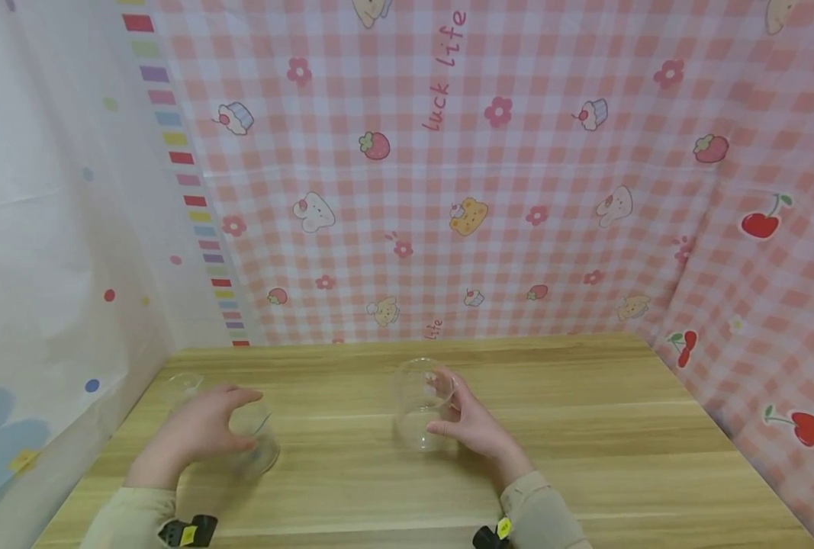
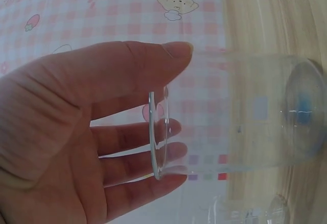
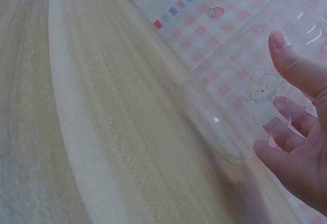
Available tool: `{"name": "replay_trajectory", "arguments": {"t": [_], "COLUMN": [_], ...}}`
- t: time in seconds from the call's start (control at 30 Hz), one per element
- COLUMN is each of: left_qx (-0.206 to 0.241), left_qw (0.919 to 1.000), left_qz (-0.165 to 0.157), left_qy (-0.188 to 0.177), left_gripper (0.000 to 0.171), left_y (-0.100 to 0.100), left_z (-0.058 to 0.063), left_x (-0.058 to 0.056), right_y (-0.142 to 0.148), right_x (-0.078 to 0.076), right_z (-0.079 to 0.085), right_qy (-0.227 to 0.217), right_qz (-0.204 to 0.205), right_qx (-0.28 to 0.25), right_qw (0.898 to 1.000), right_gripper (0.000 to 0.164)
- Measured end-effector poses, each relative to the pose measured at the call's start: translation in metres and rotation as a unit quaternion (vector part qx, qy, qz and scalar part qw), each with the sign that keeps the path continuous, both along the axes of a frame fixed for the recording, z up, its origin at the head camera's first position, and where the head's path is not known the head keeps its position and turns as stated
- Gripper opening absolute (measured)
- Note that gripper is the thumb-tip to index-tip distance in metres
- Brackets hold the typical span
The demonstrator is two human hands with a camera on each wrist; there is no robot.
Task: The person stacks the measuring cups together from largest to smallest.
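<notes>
My left hand (image 1: 204, 427) holds a clear straight-sided glass (image 1: 265, 451) near its rim. In the left wrist view the thumb lies along one side and several fingers curl at the other. A blue spot shows at the base of this glass (image 2: 304, 106), which stands upright on the wooden table. Toward the middle, my right hand (image 1: 477, 428) grips a clear beaker (image 1: 416, 415) from its right side, thumb in front and fingers behind. Small white markings show on the beaker's wall (image 3: 240, 96) in the right wrist view. Its base is close over the tabletop.
Behind my left hand, another clear glass vessel (image 1: 185, 383) stands near the left edge of the wooden table (image 1: 352, 488). A pink checked cloth (image 1: 352, 183) hangs behind the table and along its right; a white patterned cloth (image 1: 43, 252) hangs on the left.
</notes>
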State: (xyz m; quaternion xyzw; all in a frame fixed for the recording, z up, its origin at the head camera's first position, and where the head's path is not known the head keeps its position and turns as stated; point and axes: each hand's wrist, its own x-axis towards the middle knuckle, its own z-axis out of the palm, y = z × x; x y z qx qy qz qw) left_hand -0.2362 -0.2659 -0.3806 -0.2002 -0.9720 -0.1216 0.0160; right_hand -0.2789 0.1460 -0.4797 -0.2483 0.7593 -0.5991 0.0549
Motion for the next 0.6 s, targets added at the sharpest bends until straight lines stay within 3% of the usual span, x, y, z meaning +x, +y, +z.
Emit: {"name": "replay_trajectory", "arguments": {"t": [0.6], "left_qx": [-0.004], "left_qw": [0.9995], "left_qz": [0.019], "left_qy": [0.023], "left_gripper": [0.064], "left_y": [0.0073], "left_z": [-0.0027], "left_x": [0.0066], "right_y": [-0.0004], "right_x": [0.0006], "right_z": [0.0012], "right_qy": [0.000], "right_qz": [0.010], "right_qx": [-0.007], "right_qw": [1.000], "right_gripper": [0.085]}}
